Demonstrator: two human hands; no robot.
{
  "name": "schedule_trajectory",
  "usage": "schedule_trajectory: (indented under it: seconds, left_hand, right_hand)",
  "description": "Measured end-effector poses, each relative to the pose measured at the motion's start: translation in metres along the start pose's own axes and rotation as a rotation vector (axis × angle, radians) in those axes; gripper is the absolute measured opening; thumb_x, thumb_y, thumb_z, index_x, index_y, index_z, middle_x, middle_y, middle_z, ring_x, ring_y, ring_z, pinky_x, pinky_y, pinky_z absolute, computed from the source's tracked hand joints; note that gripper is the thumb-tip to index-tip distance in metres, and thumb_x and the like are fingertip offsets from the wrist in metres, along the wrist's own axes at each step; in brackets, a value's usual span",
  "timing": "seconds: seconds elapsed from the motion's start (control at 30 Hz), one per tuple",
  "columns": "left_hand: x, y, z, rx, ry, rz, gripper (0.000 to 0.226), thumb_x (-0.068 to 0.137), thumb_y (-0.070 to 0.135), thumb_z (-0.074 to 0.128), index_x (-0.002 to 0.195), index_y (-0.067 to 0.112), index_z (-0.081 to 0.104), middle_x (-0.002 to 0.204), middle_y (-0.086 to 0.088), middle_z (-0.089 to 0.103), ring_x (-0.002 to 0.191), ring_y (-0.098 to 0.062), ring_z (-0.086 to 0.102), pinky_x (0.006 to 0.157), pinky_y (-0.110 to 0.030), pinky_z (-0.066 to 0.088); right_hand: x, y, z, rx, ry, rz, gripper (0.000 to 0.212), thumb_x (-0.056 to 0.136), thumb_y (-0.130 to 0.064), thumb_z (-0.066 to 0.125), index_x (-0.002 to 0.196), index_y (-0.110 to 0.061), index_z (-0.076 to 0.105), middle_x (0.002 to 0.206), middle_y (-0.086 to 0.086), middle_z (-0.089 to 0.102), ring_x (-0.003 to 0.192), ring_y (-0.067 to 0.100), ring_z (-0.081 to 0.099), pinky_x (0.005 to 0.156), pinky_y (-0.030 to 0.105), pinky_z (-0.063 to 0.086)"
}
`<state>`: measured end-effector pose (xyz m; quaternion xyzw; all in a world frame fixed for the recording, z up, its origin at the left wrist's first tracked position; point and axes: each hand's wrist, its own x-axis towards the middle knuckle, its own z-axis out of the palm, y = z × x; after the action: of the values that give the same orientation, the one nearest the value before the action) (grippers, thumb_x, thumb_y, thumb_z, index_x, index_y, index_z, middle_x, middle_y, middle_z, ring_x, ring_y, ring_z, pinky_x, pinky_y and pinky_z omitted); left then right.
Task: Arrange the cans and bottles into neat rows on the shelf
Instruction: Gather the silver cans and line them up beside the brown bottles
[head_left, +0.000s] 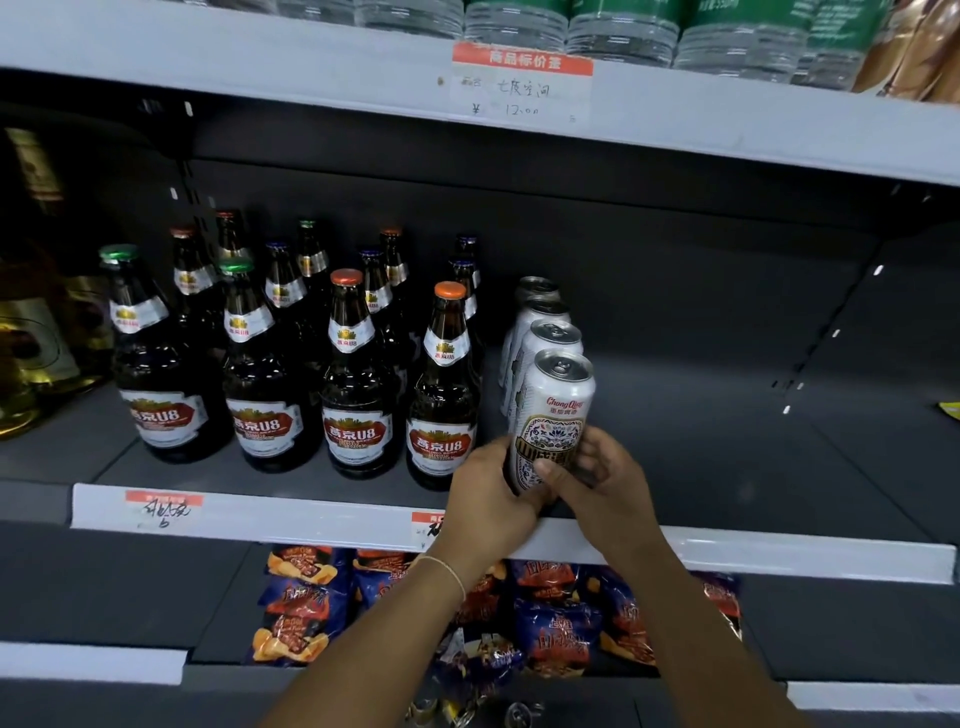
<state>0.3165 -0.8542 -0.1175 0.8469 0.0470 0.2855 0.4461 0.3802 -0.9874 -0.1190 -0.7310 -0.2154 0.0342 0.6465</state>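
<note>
Bottles (291, 364) of dark beer stood in four files on the left of the shelf (260, 512), green and orange caps at the front. Just right of them, ran back a single file of white cans (543, 332). Held the front can (553, 415) upright at the shelf's front edge, left hand (485, 499) curled round its left side, right hand (605, 483) wrapped round the right with the thumb across the label. Lay bare further right, the dark shelf floor. Judged the risks: could knock the nearest orange-capped bottle (444, 395) with the left knuckles, standing so near; could tip the can off the edge onto the snack bags (545, 613) below if released crooked.
</note>
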Motion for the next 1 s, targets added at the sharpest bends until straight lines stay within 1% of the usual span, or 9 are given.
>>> schedule_trajectory:
  seconds: [0.17, 0.27, 0.3, 0.4, 0.53, 0.67, 0.83, 0.93, 1.0]
  left_hand:
    - [0.000, 0.001, -0.001, 0.010, -0.005, -0.004, 0.040, 0.075, 0.021, 0.079, 0.113, 0.017, 0.066, 0.105, 0.004, 0.070, 0.087, 0.005, 0.056, 0.073, 0.002, 0.038]
    - [-0.002, -0.001, -0.006, 0.032, -0.024, -0.020, 0.042, 0.077, 0.029, 0.079, 0.116, 0.021, 0.067, 0.108, 0.008, 0.070, 0.097, -0.003, 0.062, 0.084, -0.015, 0.049]
    - [-0.005, -0.002, -0.009, 0.036, -0.004, -0.025, 0.041, 0.077, 0.030, 0.079, 0.115, 0.021, 0.067, 0.107, 0.011, 0.069, 0.097, -0.002, 0.062, 0.085, -0.016, 0.050]
    - [-0.015, -0.006, -0.020, 0.018, 0.124, -0.113, 0.034, 0.079, 0.024, 0.080, 0.109, 0.014, 0.068, 0.098, 0.010, 0.067, 0.088, -0.004, 0.063, 0.076, -0.006, 0.048]
    - [-0.018, -0.014, -0.023, 0.006, 0.241, -0.153, 0.017, 0.083, 0.020, 0.076, 0.096, 0.013, 0.068, 0.080, 0.000, 0.067, 0.071, -0.013, 0.063, 0.065, -0.023, 0.054]
    - [-0.015, -0.010, -0.021, 0.053, 0.274, -0.125, 0.015, 0.087, 0.017, 0.070, 0.100, 0.009, 0.066, 0.073, 0.001, 0.066, 0.061, -0.007, 0.059, 0.060, -0.014, 0.047]
    - [-0.014, -0.013, -0.020, 0.054, 0.264, -0.159, 0.013, 0.089, 0.019, 0.067, 0.098, 0.010, 0.064, 0.071, 0.004, 0.062, 0.058, -0.018, 0.061, 0.057, -0.041, 0.057]
    - [-0.016, -0.012, -0.020, 0.070, 0.285, -0.176, 0.012, 0.088, 0.022, 0.069, 0.088, 0.013, 0.062, 0.067, 0.002, 0.060, 0.057, -0.021, 0.060, 0.056, -0.044, 0.057]
    - [-0.017, -0.012, -0.022, 0.103, 0.362, -0.199, 0.024, 0.084, 0.028, 0.073, 0.078, 0.014, 0.054, 0.063, 0.000, 0.057, 0.055, -0.021, 0.056, 0.054, -0.036, 0.053]
  right_hand:
    - [0.001, 0.002, -0.002, -0.016, -0.014, -0.008, 0.051, 0.081, -0.017, 0.080, 0.127, -0.019, 0.059, 0.115, -0.006, 0.073, 0.109, 0.009, 0.067, 0.099, 0.041, 0.053]
    - [0.000, 0.003, -0.003, -0.016, -0.029, -0.011, 0.050, 0.081, -0.019, 0.080, 0.126, -0.020, 0.060, 0.114, -0.007, 0.073, 0.108, 0.010, 0.068, 0.099, 0.042, 0.053]
    - [0.000, 0.003, -0.004, -0.017, -0.035, -0.011, 0.049, 0.080, -0.020, 0.081, 0.125, -0.020, 0.061, 0.113, -0.007, 0.073, 0.107, 0.010, 0.068, 0.098, 0.042, 0.054]
    - [0.000, 0.005, -0.005, -0.016, -0.048, -0.005, 0.052, 0.077, -0.023, 0.083, 0.124, -0.020, 0.061, 0.114, -0.007, 0.073, 0.107, 0.009, 0.068, 0.098, 0.037, 0.054]
    - [0.000, 0.006, -0.005, -0.013, -0.052, -0.007, 0.053, 0.077, -0.017, 0.083, 0.124, -0.022, 0.060, 0.116, -0.009, 0.071, 0.107, 0.003, 0.066, 0.093, 0.024, 0.053]
    - [0.001, 0.006, -0.004, -0.020, -0.038, -0.009, 0.051, 0.077, -0.015, 0.083, 0.123, -0.021, 0.061, 0.111, -0.011, 0.071, 0.100, -0.004, 0.066, 0.084, 0.014, 0.053]
    - [0.001, 0.008, -0.004, -0.020, -0.030, -0.013, 0.049, 0.077, -0.018, 0.083, 0.120, -0.027, 0.061, 0.112, -0.012, 0.070, 0.102, -0.002, 0.066, 0.091, 0.022, 0.054]
    - [0.001, 0.010, -0.003, -0.017, -0.036, -0.026, 0.049, 0.077, -0.020, 0.084, 0.118, -0.032, 0.060, 0.113, -0.012, 0.070, 0.106, 0.001, 0.065, 0.095, 0.027, 0.052]
    - [0.001, 0.011, -0.003, -0.006, -0.041, -0.033, 0.048, 0.078, -0.020, 0.083, 0.117, -0.034, 0.059, 0.114, -0.013, 0.069, 0.107, 0.001, 0.065, 0.096, 0.028, 0.052]
